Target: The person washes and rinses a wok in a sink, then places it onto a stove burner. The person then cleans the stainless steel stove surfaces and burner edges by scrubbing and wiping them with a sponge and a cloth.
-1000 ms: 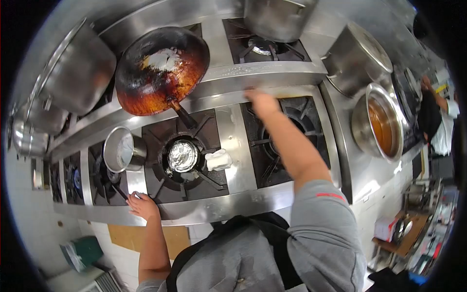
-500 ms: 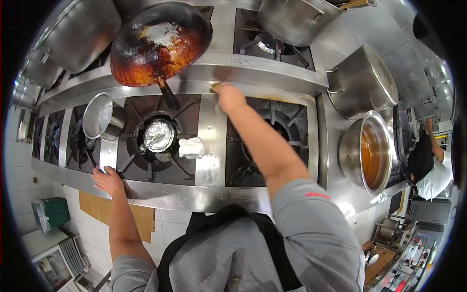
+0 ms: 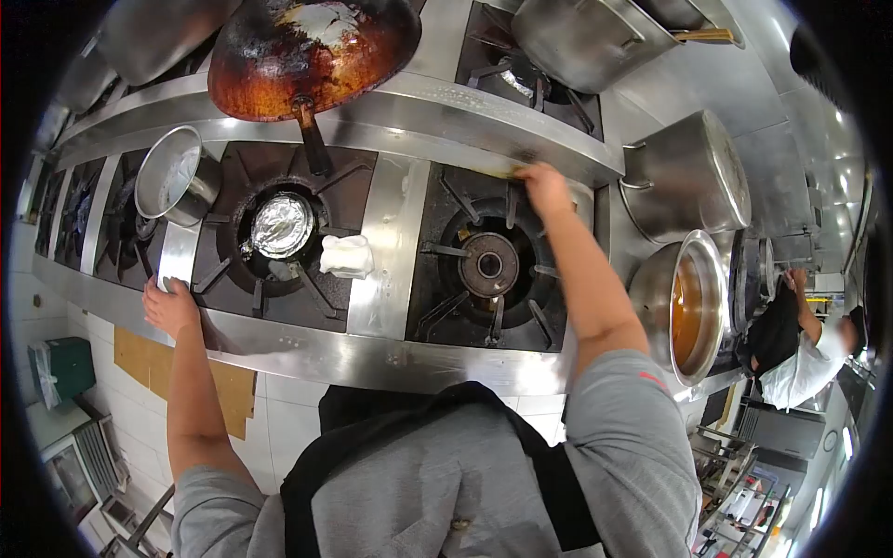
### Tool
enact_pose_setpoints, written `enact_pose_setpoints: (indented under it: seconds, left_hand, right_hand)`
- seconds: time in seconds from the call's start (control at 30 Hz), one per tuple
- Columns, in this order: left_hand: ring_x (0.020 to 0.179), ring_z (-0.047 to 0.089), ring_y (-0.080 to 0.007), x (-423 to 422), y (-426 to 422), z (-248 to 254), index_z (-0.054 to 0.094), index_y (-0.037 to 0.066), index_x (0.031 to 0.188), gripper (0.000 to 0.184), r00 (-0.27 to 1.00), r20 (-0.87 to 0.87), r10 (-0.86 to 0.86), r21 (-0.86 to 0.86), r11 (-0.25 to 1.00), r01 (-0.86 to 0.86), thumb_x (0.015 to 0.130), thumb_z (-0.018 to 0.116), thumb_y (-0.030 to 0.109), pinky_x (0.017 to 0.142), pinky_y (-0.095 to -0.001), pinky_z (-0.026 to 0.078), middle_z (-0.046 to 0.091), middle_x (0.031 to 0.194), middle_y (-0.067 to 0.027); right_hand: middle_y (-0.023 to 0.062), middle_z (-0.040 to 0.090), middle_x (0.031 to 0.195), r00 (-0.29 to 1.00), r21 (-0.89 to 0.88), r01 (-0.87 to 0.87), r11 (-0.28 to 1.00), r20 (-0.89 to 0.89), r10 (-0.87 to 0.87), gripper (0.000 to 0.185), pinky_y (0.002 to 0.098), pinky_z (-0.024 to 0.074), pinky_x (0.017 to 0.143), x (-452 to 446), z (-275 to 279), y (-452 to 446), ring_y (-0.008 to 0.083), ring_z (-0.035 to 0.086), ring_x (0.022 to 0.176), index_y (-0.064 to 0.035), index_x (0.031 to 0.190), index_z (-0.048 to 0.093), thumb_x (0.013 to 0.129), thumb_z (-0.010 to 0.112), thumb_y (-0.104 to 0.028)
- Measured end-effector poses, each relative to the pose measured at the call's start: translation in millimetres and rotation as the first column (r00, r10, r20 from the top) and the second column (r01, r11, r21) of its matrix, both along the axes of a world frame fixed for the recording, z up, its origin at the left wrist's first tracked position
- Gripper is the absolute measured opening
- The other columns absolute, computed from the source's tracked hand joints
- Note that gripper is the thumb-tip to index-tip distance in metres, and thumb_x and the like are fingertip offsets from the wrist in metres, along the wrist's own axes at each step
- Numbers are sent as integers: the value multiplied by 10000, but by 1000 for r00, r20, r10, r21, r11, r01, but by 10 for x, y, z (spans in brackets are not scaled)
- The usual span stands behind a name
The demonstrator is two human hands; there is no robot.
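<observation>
My left hand (image 3: 171, 307) rests on the front edge of the steel stove (image 3: 372, 358), its fingers spread and holding nothing. At the back of the right burner (image 3: 486, 265), my right hand (image 3: 547, 189) presses against the ledge below the raised rear shelf. Its fingers are closed on what looks like a small yellow-green sponge, mostly hidden now. Left of that burner, a crumpled white cloth (image 3: 346, 257) lies on the grate beside a foil-covered burner centre (image 3: 282, 225). A steel pot (image 3: 179, 177) stands tilted near my left hand.
A scorched wok (image 3: 312, 65) sits on the rear shelf, its handle hanging forward. A large stockpot (image 3: 693, 172) and a steel bowl of orange-brown liquid (image 3: 688, 312) stand at right. Another pot (image 3: 591, 42) is at the back. A co-worker (image 3: 805, 344) stands at far right.
My right hand has slid right along the back ledge, from the strip between the burners to behind the right burner. My left hand stays on the front edge. The view has shifted right.
</observation>
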State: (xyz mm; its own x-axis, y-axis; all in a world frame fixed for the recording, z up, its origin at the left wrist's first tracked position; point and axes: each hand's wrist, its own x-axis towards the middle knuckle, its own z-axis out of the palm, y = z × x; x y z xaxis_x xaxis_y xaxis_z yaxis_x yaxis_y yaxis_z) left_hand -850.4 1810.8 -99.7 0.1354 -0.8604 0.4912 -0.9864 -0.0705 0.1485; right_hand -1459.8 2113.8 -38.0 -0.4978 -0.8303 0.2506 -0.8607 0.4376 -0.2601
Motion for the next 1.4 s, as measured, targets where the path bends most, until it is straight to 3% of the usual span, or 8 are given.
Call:
enact_pose_setpoints:
  seconds: [0.17,0.37,0.5,0.6,0.77,0.97,1.1,1.4]
  left_hand:
    - [1251,375,-281,13,-26,-15,467,154,1224,455,1000,-8,30,16,999,-30,832,503,383,1026,-549,252,457,1286,-87]
    - [1284,337,-263,-13,-28,18,443,162,1245,468,1000,15,23,7,1000,-23,838,488,389,1051,-556,209,419,1328,-78]
    - [1303,310,-260,-64,7,34,430,167,1256,470,999,-11,43,60,997,-43,843,473,387,1056,-571,187,381,1363,-63]
    - [1312,297,-266,-64,18,26,420,165,1269,480,998,-6,62,57,997,-61,845,477,383,1054,-580,177,376,1370,-61]
    - [1311,301,-268,-33,7,-25,413,156,1274,484,999,-7,35,26,999,-35,846,478,372,1049,-591,176,377,1371,-61]
    - [1312,301,-265,-37,1,12,403,152,1282,488,1000,-9,13,91,996,-12,850,475,368,1048,-592,176,376,1373,-61]
    - [1312,299,-255,-70,11,9,405,144,1276,477,1000,-24,11,79,997,-9,850,472,349,1052,-584,174,370,1376,-62]
    - [1313,295,-248,-27,-3,33,389,130,1266,472,998,-34,-52,53,997,53,843,488,314,1051,-586,174,364,1371,-66]
  right_hand:
    - [148,620,921,959,113,282,953,-1,-283,208,405,470,802,-175,2,245,325,601,901,-130,880,700,806,509,-98]
    - [149,614,933,998,34,51,998,26,-52,196,396,475,801,517,34,-571,325,597,895,-135,900,696,804,525,-136]
    - [125,623,952,950,184,311,932,-16,-313,209,390,488,775,-50,86,140,292,614,882,-158,918,698,820,514,-140]
    - [116,627,961,956,180,292,939,-83,-282,208,384,492,775,247,35,-167,281,615,891,-162,896,699,818,507,-135]
    - [97,629,967,1000,93,18,996,-19,-16,208,383,493,793,807,28,-833,284,610,898,-156,886,695,807,505,-126]
    - [148,637,895,958,109,282,953,-73,-276,204,404,488,785,61,-123,-37,314,613,874,-136,881,701,790,520,-115]
    - [132,632,949,997,-79,-21,997,-74,15,229,384,479,821,733,-155,-803,321,596,931,-134,887,696,775,504,-79]
    - [108,641,960,987,149,149,977,-74,-139,225,380,488,809,396,4,-356,282,612,910,-122,884,698,794,496,-85]
